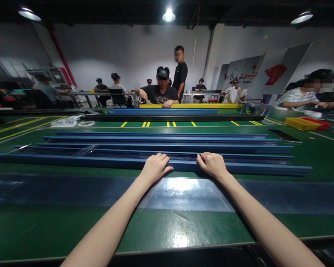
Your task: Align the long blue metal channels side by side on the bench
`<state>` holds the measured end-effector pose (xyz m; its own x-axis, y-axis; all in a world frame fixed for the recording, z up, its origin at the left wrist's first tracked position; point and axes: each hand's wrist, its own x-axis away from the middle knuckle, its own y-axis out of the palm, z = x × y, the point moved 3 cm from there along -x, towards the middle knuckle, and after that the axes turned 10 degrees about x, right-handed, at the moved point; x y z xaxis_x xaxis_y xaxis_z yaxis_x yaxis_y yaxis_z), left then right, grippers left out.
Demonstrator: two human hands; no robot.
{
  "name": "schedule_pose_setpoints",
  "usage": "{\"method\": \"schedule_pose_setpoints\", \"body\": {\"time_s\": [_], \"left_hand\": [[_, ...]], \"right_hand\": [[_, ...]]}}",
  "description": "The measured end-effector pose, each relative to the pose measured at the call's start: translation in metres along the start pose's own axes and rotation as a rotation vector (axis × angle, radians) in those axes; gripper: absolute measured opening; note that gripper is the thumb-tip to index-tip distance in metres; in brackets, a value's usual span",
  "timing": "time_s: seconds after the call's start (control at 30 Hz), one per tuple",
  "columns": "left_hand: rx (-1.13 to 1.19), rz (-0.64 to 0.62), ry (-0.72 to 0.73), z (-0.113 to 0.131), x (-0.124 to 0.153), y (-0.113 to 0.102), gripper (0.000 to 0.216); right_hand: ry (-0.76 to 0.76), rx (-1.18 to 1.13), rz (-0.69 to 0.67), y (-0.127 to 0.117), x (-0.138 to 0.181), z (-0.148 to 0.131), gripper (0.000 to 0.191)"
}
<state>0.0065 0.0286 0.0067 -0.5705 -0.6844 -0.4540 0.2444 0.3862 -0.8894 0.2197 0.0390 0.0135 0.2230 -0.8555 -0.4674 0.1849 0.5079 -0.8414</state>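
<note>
A long blue channel strip (pixel 247 167) lies across the green table, the nearest of several such strips. My left hand (pixel 156 165) grips its near wall left of the middle, fingers curled over the top edge and thumb along the front. A little to the right, my right hand (pixel 212 163) holds the same strip, its fingers closed over the edge. Where the fingertips reach inside the channel is hidden. In front of the strip a long clear plastic sheet (pixel 100 191) lies flat, reflecting the ceiling light.
More blue strips (pixel 167 140) lie parallel behind. Farther back are a black bar (pixel 172 118) and a yellow strip (pixel 189 106), which a seated person (pixel 163 91) touches. At right lie a dark flat phone-like object (pixel 284 135) and a yellow tray (pixel 300 124).
</note>
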Motion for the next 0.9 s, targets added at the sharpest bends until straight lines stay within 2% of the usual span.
{"method": "schedule_pose_setpoints", "body": {"time_s": [0.9], "left_hand": [[0.043,-0.047,-0.034,-0.0008,0.0004,0.0017,0.031]], "right_hand": [[-0.036,-0.029,0.08,0.0007,0.0003,0.002,0.046]]}}
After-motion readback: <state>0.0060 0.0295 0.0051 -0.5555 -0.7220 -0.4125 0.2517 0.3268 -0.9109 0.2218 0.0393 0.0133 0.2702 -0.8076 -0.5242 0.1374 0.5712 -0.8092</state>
